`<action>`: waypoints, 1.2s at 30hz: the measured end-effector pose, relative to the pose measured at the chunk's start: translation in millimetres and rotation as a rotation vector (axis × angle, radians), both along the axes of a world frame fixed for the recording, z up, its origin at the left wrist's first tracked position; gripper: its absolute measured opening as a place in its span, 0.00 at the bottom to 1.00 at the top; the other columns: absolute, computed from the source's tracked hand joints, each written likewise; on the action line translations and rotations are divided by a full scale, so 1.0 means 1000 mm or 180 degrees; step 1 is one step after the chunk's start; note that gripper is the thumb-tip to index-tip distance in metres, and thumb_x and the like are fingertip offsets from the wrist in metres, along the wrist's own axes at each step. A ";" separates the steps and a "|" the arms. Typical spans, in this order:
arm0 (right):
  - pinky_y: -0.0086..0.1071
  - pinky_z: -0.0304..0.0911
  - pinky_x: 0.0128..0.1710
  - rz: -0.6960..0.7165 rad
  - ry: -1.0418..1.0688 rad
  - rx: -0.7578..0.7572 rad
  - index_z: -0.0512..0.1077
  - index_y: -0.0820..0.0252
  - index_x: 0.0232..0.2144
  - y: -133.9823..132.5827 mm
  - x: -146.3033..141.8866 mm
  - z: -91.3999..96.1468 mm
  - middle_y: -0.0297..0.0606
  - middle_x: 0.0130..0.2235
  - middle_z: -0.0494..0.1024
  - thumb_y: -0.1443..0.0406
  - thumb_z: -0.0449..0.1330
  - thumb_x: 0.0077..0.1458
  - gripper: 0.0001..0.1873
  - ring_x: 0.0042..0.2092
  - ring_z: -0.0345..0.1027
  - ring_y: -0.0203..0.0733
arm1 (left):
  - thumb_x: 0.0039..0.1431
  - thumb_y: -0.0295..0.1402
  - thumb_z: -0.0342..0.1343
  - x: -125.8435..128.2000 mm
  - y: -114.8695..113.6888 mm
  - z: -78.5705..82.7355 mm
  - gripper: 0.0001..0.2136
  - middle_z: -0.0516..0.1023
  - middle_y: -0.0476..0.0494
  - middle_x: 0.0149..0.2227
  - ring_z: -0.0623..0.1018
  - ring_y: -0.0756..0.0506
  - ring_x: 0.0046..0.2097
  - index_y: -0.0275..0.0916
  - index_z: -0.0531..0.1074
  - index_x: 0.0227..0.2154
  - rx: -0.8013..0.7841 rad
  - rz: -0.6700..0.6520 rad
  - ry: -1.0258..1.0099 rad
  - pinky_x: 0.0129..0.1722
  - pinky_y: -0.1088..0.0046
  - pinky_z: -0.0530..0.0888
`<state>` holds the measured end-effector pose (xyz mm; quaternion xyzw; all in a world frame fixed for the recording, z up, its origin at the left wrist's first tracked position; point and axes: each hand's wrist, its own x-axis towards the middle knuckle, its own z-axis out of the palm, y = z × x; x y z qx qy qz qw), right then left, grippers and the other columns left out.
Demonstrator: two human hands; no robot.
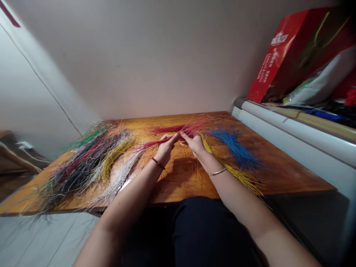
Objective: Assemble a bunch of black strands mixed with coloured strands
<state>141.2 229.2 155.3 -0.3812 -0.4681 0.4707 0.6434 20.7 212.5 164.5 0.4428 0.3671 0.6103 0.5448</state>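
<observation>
Gripping red strands [192, 129] with both hands, above the table [292, 174].
Left hand [166, 147] and right hand [196, 144] are closed on them, thumbs on top, set close side by side; the forearms [139, 185] stretch forward, angling inward. Yellow strands [241, 179] lie beside the right forearm, with blue strands [237, 149] farther right.

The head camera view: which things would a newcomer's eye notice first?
Most striking is the bundle of thin red strands that the left hand and right hand hold over the brown wooden table. A bundle of bright blue strands lies to its right, and bundles of multicoloured strands lie on the table's left side. A large red printed box stands at upper right.
</observation>
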 end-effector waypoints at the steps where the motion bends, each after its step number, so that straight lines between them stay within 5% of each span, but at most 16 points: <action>1: 0.31 0.69 0.28 0.0044 0.0052 -0.0021 0.75 0.62 0.27 -0.001 0.000 0.001 0.41 0.30 0.80 0.51 0.67 0.37 0.20 0.30 0.74 0.43 | 0.39 0.40 0.66 0.000 0.001 -0.001 0.14 0.73 0.50 0.25 0.70 0.53 0.29 0.37 0.68 0.23 -0.0017 -0.0014 -0.0083 0.25 0.77 0.58; 9: 0.29 0.67 0.27 0.0029 0.0187 -0.0111 0.74 0.62 0.25 -0.001 0.001 0.002 0.39 0.28 0.79 0.53 0.67 0.37 0.18 0.29 0.74 0.40 | 0.40 0.39 0.66 -0.001 0.004 -0.004 0.14 0.69 0.51 0.23 0.66 0.56 0.24 0.37 0.67 0.23 0.0007 -0.0252 -0.0149 0.22 0.78 0.57; 18: 0.30 0.68 0.28 -0.0018 0.0206 -0.0147 0.74 0.62 0.26 0.002 0.003 -0.002 0.39 0.27 0.79 0.54 0.67 0.38 0.17 0.29 0.74 0.40 | 0.44 0.37 0.64 -0.002 -0.004 -0.002 0.14 0.76 0.44 0.38 0.74 0.49 0.40 0.42 0.74 0.37 0.0132 -0.0719 -0.0024 0.33 0.76 0.65; 28: 0.29 0.68 0.27 0.0064 0.0024 -0.0229 0.75 0.63 0.27 0.000 0.002 -0.001 0.41 0.29 0.79 0.54 0.67 0.38 0.18 0.32 0.75 0.42 | 0.42 0.40 0.65 -0.003 0.004 -0.005 0.15 0.77 0.42 0.37 0.74 0.46 0.41 0.38 0.76 0.33 0.0047 -0.0188 0.0251 0.38 0.71 0.66; 36: 0.24 0.66 0.29 0.0520 0.0400 -0.0462 0.75 0.61 0.30 -0.003 0.002 0.003 0.38 0.35 0.80 0.62 0.66 0.43 0.10 0.36 0.74 0.38 | 0.40 0.34 0.67 0.001 0.006 -0.004 0.11 0.76 0.48 0.31 0.73 0.53 0.33 0.37 0.75 0.28 -0.0268 0.0063 -0.0606 0.34 0.77 0.67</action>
